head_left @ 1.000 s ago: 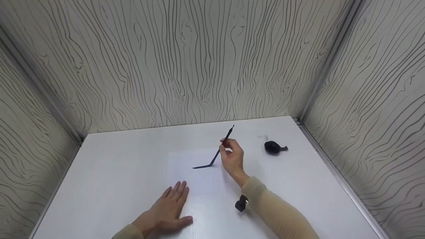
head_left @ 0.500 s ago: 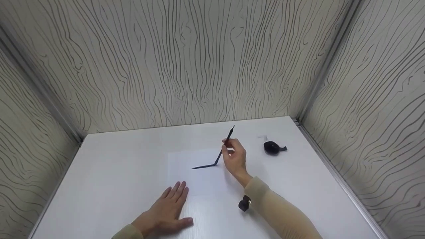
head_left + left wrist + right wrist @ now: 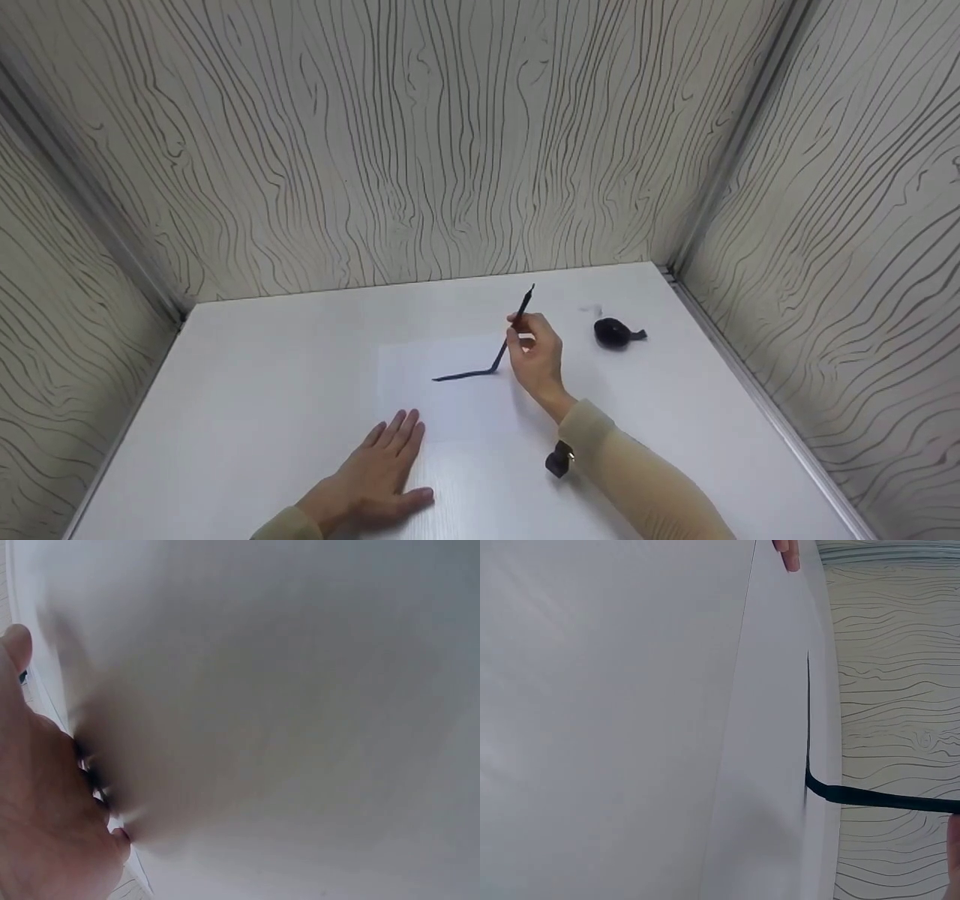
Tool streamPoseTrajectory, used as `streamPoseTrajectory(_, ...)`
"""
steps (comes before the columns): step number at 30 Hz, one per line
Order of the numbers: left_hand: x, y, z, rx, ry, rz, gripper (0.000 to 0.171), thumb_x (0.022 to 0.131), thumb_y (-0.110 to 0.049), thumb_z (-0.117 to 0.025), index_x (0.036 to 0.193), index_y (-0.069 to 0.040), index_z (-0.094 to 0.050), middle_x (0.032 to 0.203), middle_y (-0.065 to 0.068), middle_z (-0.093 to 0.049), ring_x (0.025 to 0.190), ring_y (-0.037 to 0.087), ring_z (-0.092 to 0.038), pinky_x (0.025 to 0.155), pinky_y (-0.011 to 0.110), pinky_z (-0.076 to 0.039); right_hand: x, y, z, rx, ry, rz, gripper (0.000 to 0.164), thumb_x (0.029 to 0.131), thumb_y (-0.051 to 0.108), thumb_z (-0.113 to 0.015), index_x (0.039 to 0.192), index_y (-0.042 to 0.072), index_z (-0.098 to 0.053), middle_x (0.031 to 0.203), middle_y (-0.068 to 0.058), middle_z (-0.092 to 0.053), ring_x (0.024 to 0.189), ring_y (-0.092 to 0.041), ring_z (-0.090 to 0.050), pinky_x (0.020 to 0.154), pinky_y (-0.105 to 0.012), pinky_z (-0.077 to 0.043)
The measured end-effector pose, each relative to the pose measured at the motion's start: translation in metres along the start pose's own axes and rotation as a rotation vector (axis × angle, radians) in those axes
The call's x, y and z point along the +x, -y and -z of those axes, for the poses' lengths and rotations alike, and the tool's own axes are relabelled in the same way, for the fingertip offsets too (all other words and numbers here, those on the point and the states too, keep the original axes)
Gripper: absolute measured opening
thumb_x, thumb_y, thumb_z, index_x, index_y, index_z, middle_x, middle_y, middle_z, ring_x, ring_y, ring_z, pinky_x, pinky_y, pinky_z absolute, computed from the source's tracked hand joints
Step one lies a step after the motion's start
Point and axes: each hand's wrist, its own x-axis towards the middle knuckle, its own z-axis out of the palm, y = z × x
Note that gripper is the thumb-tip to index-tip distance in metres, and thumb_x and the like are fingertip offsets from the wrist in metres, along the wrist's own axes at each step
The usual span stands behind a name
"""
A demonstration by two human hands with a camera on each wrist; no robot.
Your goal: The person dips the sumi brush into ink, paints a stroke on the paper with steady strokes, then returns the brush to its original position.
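Note:
My right hand (image 3: 537,364) pinches a slim dark brush (image 3: 524,306) between thumb and fingers, its upper end leaning away. The bent bristle tip touches a white sheet of paper (image 3: 450,416) at the right end of a black stroke (image 3: 459,376). From the right wrist, the bristles (image 3: 817,787) look curved against the paper, with the thin stroke (image 3: 808,705) running up from them. My left hand (image 3: 379,476) lies flat, palm down, its fingertips on the sheet's lower left corner. The left wrist view catches that hand (image 3: 52,810) at its left edge.
A small round black dish (image 3: 612,333) with a short handle stands on the white table (image 3: 255,390), right of the right hand. A small pale, see-through item (image 3: 595,309) lies behind it. Wood-patterned panels (image 3: 420,150) rise at the back and sides.
My right hand has moved a little to the right with the brush, and the black stroke has grown longer that way. The left hand stays in place.

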Motion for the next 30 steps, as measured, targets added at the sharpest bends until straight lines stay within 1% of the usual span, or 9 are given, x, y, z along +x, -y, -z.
streamPoseTrajectory(5, 0.000, 0.000, 0.000, 0.003, -0.012, -0.011, 0.106, 0.106, -0.077, -0.043, 0.178, -0.001, -0.022, 0.190, 0.019, -0.014, 0.178, 0.044, -0.016, 0.141, 0.070, -0.018, -0.001, 0.002, 0.003, -0.010, 0.005, 0.008, 0.023, 0.101, -0.011, -0.071, 0.119, 0.003, -0.075, 0.114, -0.011, -0.077, 0.104, -0.033, -0.079, 0.085, -0.023, -0.068)
streamPoseTrajectory(9, 0.000, 0.000, -0.001, 0.004, -0.019, -0.008, 0.108, 0.105, -0.078, -0.045, 0.178, -0.001, -0.022, 0.190, 0.019, -0.014, 0.178, 0.044, -0.016, 0.141, 0.070, -0.019, -0.002, 0.002, 0.005, -0.032, 0.005, 0.021, 0.022, 0.100, -0.011, -0.070, 0.118, 0.002, -0.075, 0.112, -0.012, -0.076, 0.103, -0.031, -0.079, 0.084, -0.027, -0.069)
streamPoseTrajectory(13, 0.001, -0.001, -0.002, 0.005, -0.018, 0.001, 0.109, 0.105, -0.078, -0.046, 0.178, -0.001, -0.022, 0.190, 0.019, -0.014, 0.178, 0.043, -0.016, 0.141, 0.069, -0.019, -0.003, 0.000, 0.007, -0.043, -0.005, 0.027, 0.022, 0.100, -0.011, -0.070, 0.118, 0.002, -0.075, 0.111, -0.011, -0.076, 0.102, -0.028, -0.079, 0.085, -0.029, -0.070)
streamPoseTrajectory(17, 0.001, -0.001, -0.002, 0.007, -0.019, -0.001, 0.109, 0.105, -0.078, -0.046, 0.178, -0.001, -0.022, 0.190, 0.019, -0.014, 0.178, 0.044, -0.016, 0.141, 0.069, -0.019, -0.004, 0.002, 0.010, -0.044, -0.011, 0.032, 0.023, 0.100, -0.011, -0.071, 0.117, 0.003, -0.075, 0.111, -0.010, -0.076, 0.102, -0.028, -0.079, 0.085, -0.026, -0.069)
streamPoseTrajectory(23, 0.002, 0.000, -0.003, 0.016, -0.014, 0.000, 0.109, 0.105, -0.080, -0.045, 0.178, -0.002, -0.022, 0.191, 0.018, -0.014, 0.178, 0.043, -0.016, 0.141, 0.070, -0.019, 0.001, 0.008, 0.019, -0.021, -0.037, 0.086, 0.022, 0.098, -0.014, -0.071, 0.116, -0.001, -0.074, 0.110, -0.015, -0.077, 0.099, -0.030, -0.079, 0.084, -0.022, -0.068)
streamPoseTrajectory(25, 0.002, 0.000, -0.003, 0.019, -0.013, 0.002, 0.109, 0.105, -0.080, -0.044, 0.178, -0.002, -0.022, 0.191, 0.017, -0.014, 0.178, 0.043, -0.016, 0.141, 0.070, -0.019, 0.004, 0.010, 0.023, -0.009, -0.050, 0.095, 0.022, 0.098, -0.015, -0.071, 0.115, -0.002, -0.075, 0.109, -0.014, -0.077, 0.098, -0.026, -0.078, 0.083, -0.020, -0.068)
streamPoseTrajectory(27, 0.002, -0.001, -0.002, 0.018, -0.013, 0.003, 0.109, 0.105, -0.080, -0.044, 0.178, -0.002, -0.022, 0.191, 0.017, -0.014, 0.178, 0.043, -0.016, 0.141, 0.070, -0.019, 0.008, 0.012, 0.028, -0.011, -0.064, 0.101, 0.022, 0.098, -0.015, -0.071, 0.115, -0.002, -0.075, 0.109, -0.014, -0.077, 0.098, -0.019, -0.078, 0.083, -0.019, -0.067)
streamPoseTrajectory(30, 0.001, -0.001, -0.002, 0.019, -0.014, 0.003, 0.109, 0.105, -0.080, -0.044, 0.178, -0.002, -0.022, 0.191, 0.017, -0.014, 0.178, 0.043, -0.016, 0.141, 0.070, -0.019, 0.014, 0.013, 0.037, -0.012, -0.089, 0.114, 0.021, 0.097, -0.015, -0.071, 0.114, -0.003, -0.075, 0.107, -0.014, -0.077, 0.097, -0.012, -0.076, 0.081, -0.019, -0.067)
